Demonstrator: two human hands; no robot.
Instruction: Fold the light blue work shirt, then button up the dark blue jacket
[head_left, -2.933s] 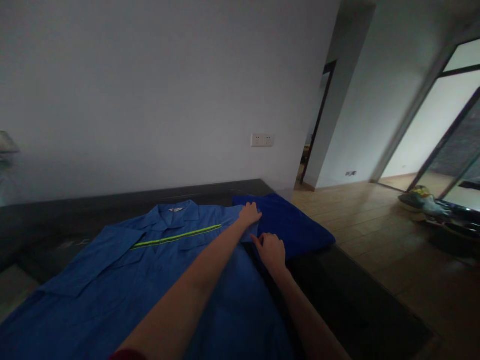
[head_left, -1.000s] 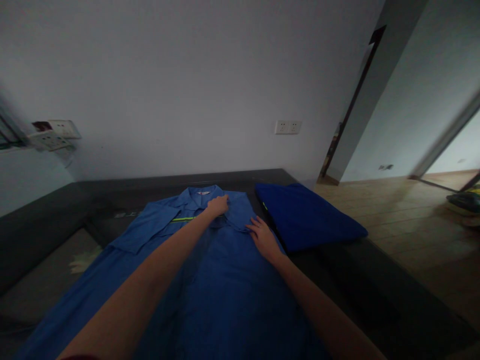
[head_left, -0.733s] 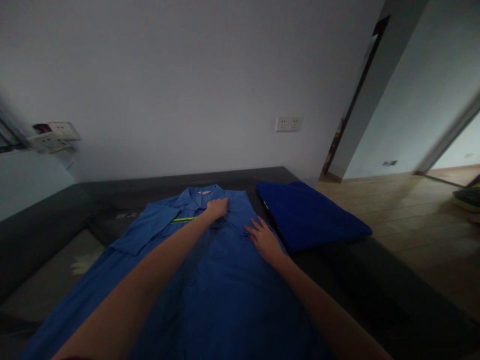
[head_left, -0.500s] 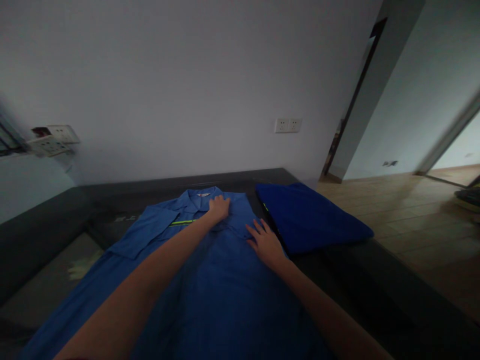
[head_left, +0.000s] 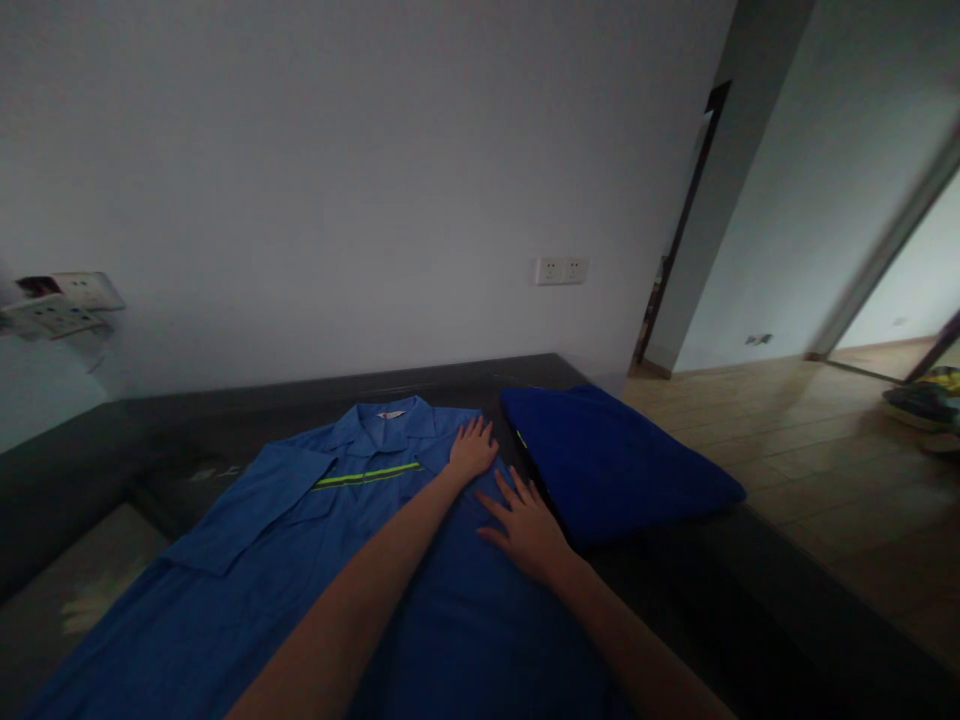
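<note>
A blue work shirt (head_left: 300, 540) with a collar and a yellow-green stripe across the chest lies spread on a dark table (head_left: 660, 590). Its left-hand sleeve is short and laid outward. My left hand (head_left: 473, 449) rests flat on the shirt near the right-hand shoulder, fingers stretched out. Just below and to the right, my right hand (head_left: 529, 525) lies with fingers spread on the shirt's right side. Neither hand grips anything. My forearms cover part of the shirt's front.
A darker blue folded garment (head_left: 622, 460) lies to the right of the shirt. Behind the table stands a wall with a double socket (head_left: 561, 270). More sockets (head_left: 56, 312) are at the far left. Wooden floor (head_left: 720, 410) stretches beyond the table's right edge.
My left hand has moved right, from beside the collar to the shoulder, and its fingers have straightened. More of the chest stripe shows. The right hand stays near the same spot, and the view has shifted.
</note>
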